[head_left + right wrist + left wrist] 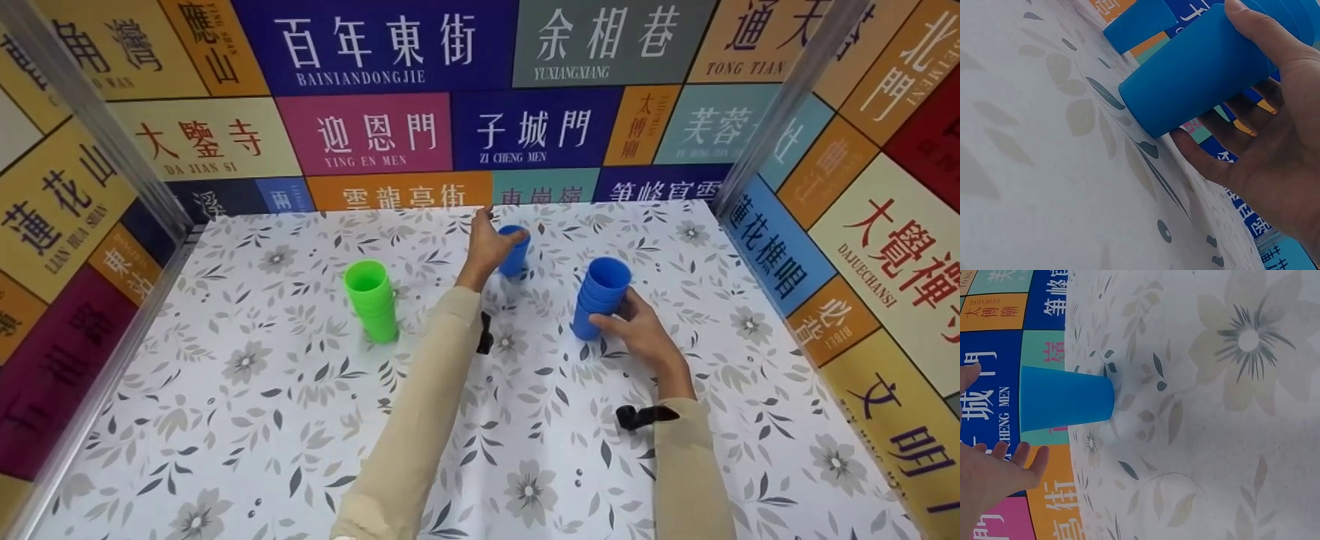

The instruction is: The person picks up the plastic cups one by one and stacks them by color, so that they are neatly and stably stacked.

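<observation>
A single blue cup [514, 253] stands upright toward the back of the table. My left hand [489, 244] is beside its rim, thumb and fingers spread apart. In the left wrist view the fingers [1039, 461] show a gap from the blue cup [1069, 399]. To the right, my right hand [637, 326] holds a stack of nested blue cups [598, 300] low on its side. The right wrist view has the thumb [1264, 31] against the stack [1196, 73] and the other fingers round its far side.
A stack of green cups [373, 304] stands upright to the left of my left forearm. Flower-print cloth [247, 420] covers the table. Panels with place names [367, 131] rise along the back and both sides.
</observation>
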The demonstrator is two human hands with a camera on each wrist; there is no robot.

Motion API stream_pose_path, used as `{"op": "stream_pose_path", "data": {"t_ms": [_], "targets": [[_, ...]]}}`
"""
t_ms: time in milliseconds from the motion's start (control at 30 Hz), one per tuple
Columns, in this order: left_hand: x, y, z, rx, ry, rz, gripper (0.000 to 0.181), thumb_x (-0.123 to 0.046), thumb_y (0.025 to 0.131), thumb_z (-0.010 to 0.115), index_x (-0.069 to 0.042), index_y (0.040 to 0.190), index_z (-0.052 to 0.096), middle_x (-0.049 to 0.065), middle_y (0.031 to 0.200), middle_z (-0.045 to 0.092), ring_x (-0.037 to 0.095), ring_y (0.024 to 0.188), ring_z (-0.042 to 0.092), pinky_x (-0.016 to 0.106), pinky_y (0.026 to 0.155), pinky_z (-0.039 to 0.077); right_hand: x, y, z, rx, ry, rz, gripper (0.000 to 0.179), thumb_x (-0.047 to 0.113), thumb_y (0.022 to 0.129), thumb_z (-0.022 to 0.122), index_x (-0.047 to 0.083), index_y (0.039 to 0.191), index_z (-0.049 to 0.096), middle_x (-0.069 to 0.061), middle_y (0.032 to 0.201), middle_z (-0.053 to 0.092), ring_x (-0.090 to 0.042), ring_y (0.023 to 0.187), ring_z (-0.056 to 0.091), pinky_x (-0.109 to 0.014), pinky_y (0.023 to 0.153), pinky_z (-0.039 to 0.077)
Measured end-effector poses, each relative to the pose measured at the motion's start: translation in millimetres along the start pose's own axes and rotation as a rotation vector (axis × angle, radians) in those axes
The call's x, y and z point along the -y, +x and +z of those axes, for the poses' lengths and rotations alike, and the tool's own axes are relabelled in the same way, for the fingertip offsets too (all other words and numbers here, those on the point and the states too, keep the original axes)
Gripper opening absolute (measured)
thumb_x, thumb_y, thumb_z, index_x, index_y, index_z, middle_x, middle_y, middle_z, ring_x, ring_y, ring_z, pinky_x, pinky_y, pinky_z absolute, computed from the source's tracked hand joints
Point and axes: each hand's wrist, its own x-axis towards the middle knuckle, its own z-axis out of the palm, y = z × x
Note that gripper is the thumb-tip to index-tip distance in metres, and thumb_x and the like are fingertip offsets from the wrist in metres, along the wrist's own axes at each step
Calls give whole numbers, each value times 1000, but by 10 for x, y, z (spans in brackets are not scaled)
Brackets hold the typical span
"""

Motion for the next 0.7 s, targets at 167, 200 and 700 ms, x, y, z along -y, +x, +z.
{"op": "stream_pose_path", "data": {"t_ms": [167,200,700], "targets": [[34,3,30,-14,5,-35,85,-17,87,78,-3,155,29,18,157,36,31,147,36,42,120,36,-12,-5,-13,6,0,-8,85,29,89,77,9,157,29,-23,154,42,-39,146,37,-55,124,24],[45,2,41,-12,9,-38,84,-17,87,78,-2,154,29,19,157,36,32,147,37,42,120,36,-13,-10,-18,3,-4,-8,85,29,89,77,9,156,29,-23,154,42,-40,146,37,-55,124,24],[201,-82,175,25,31,-67,83,-17,88,77,-2,154,29,22,154,40,35,143,43,45,117,40,157,-98,8,15,3,-14,81,23,91,75,5,155,30,-26,153,42,-42,145,37,-55,124,24]]}}
